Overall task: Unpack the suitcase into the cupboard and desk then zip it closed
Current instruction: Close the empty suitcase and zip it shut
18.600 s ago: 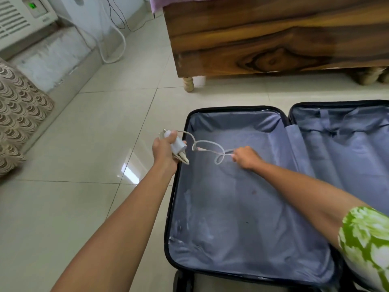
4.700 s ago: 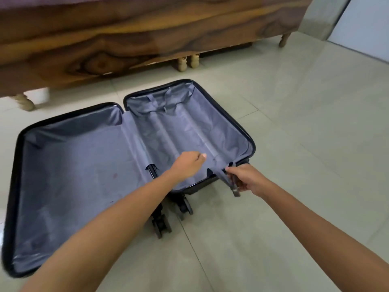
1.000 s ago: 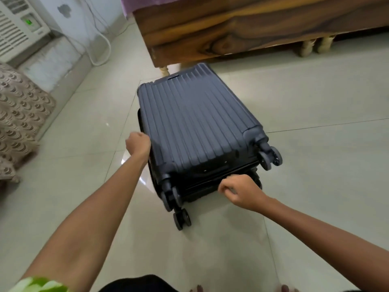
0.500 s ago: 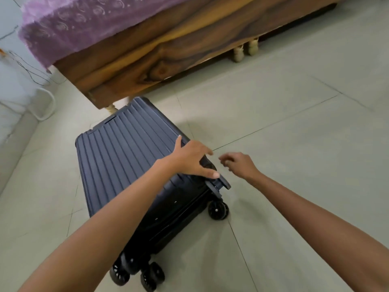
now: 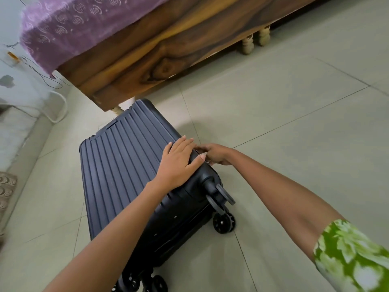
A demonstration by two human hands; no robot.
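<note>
Sleeve [image 5: 353, 258], green floral print, sat nearest at lower right on my right arm. Case [image 5: 126, 171] lay closed on its side on the floor [image 5: 294, 144], ribbed shell up, wheels [image 5: 223, 222] toward me. My left hand [image 5: 179, 163] lay flat on the shell near the right edge, fingers straight and spread, pressing down, gripping nothing. My right hand [image 5: 214, 153] was at the case's right side just past the left fingertips, fingers curled in at the seam; left hand hid the tips, so I couldn't tell if they pinched a zip pull. Far end of the case sat just beside the bed [image 5: 168, 49] corner leg. Wood frame beyond, purple cover [image 5: 84, 24] on top. White cable [image 5: 59, 110] along the wall at far left.
</note>
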